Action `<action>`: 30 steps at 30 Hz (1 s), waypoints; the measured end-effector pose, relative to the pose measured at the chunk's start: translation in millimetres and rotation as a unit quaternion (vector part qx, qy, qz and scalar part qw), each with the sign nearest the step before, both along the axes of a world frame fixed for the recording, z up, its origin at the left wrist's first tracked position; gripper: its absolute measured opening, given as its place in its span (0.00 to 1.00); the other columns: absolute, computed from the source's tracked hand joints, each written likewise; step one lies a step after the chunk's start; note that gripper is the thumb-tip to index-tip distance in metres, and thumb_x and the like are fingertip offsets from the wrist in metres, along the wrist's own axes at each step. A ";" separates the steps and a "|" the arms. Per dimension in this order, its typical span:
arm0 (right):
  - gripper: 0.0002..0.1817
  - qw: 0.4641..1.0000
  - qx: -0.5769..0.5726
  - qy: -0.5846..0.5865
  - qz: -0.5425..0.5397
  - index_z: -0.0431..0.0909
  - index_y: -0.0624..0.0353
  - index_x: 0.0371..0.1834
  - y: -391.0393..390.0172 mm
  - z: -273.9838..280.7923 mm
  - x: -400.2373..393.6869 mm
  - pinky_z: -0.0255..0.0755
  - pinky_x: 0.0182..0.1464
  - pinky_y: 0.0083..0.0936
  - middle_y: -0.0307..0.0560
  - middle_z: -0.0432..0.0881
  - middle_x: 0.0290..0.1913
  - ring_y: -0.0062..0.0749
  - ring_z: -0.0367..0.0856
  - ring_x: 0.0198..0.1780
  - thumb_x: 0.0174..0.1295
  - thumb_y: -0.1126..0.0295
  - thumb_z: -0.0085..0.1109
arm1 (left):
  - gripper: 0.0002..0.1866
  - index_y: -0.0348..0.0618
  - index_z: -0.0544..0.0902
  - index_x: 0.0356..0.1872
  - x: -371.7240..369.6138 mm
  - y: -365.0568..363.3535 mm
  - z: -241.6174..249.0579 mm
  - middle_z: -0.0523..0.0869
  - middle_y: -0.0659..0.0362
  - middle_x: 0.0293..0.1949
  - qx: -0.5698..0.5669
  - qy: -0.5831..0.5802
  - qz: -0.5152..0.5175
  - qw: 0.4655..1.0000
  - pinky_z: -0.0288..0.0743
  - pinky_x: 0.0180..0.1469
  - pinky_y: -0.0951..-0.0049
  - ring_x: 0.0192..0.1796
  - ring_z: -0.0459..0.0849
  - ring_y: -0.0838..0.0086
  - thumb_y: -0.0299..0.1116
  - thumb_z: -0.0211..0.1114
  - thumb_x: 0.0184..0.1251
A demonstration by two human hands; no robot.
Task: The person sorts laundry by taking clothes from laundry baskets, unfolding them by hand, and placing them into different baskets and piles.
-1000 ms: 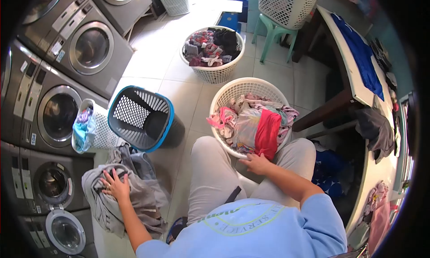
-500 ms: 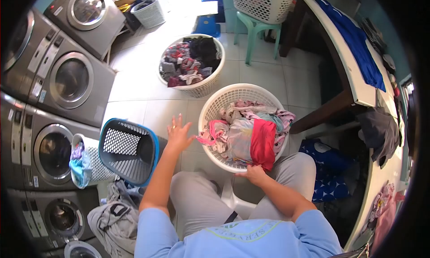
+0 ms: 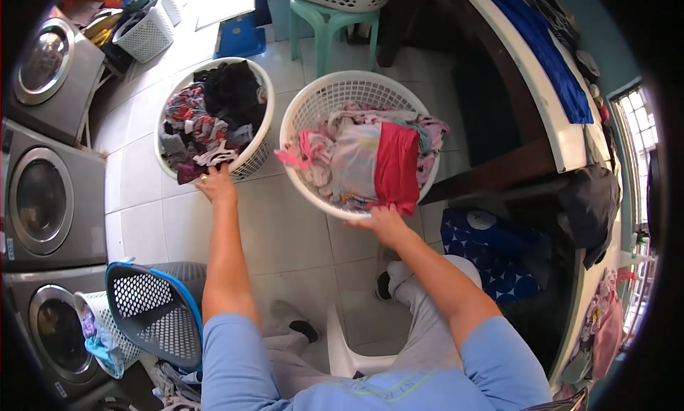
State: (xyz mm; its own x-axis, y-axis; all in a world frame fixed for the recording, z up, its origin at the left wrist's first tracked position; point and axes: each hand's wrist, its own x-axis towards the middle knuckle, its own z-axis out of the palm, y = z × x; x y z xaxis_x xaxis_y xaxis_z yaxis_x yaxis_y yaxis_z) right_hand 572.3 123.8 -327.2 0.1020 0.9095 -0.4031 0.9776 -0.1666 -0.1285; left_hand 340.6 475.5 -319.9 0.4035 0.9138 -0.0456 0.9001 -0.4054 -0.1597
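My left hand (image 3: 216,185) reaches forward to the near rim of a white laundry basket (image 3: 264,129), its fingers closed over the edge beside a maroon cloth (image 3: 189,171). Dark, red and grey clothes (image 3: 235,97) fill that basket. My right hand (image 3: 385,224) grips the near rim of a second white laundry basket (image 3: 305,101). Pink, pale and patterned clothes (image 3: 353,158) lie in this one, with a red cloth (image 3: 397,165) draped toward the rim by my right fingers. Both baskets stand upright on the floor, a small gap between them.
Grey front-loading machines (image 3: 43,201) line the left side. A black basket with a blue rim (image 3: 153,307) and a white basket (image 3: 107,332) with clothes stand near my left. A green stool (image 3: 331,26) bears another basket. A dark-legged table (image 3: 499,176) is at right.
My left hand has moved forward from open air to the rim of the dark-clothes basket and closed on it. My right hand stays on its basket. My body leans forward and the view has shifted.
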 end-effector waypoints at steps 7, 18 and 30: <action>0.35 0.993 0.005 -0.093 -0.073 0.44 -0.07 0.64 39.1 0.3 21.5 0.31 0.70 0.66 0.58 0.67 0.63 0.52 0.56 0.72 0.70 0.66 0.34 | 0.14 0.53 0.77 0.50 2.9 26.6 -29.7 0.84 0.53 0.43 0.030 0.011 -0.070 0.997 0.79 0.46 0.58 0.47 0.84 0.57 0.29 0.58 0.62; 0.23 0.985 -0.005 0.054 -0.165 0.74 0.24 0.60 22.5 -4.3 23.7 0.35 0.71 0.64 0.55 0.59 0.71 0.46 0.48 0.76 0.61 0.63 0.53 | 0.09 0.54 0.79 0.43 -35.2 -167.7 -30.3 0.84 0.57 0.27 0.015 0.013 -0.133 0.991 0.81 0.31 0.62 0.31 0.86 0.61 0.31 0.57 0.63; 0.24 0.935 0.096 0.327 -0.100 0.73 0.56 0.60 -87.0 82.4 -83.2 0.68 0.59 0.35 0.58 0.77 0.56 0.49 0.76 0.57 0.63 0.58 0.55 | 0.09 0.46 0.84 0.40 -58.7 -394.7 -2.4 0.87 0.51 0.39 -0.322 -0.012 -0.144 0.936 0.82 0.41 0.61 0.42 0.87 0.60 0.29 0.60 0.58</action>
State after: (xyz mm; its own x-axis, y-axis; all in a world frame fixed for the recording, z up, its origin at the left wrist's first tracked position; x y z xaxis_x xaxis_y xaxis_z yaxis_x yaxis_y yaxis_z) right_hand 489.1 36.8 -244.8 0.0663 0.9603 -0.2709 0.6314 -0.2506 -0.7339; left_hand 281.9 80.8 -322.3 0.6372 0.5527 -0.5371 0.7385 -0.6371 0.2207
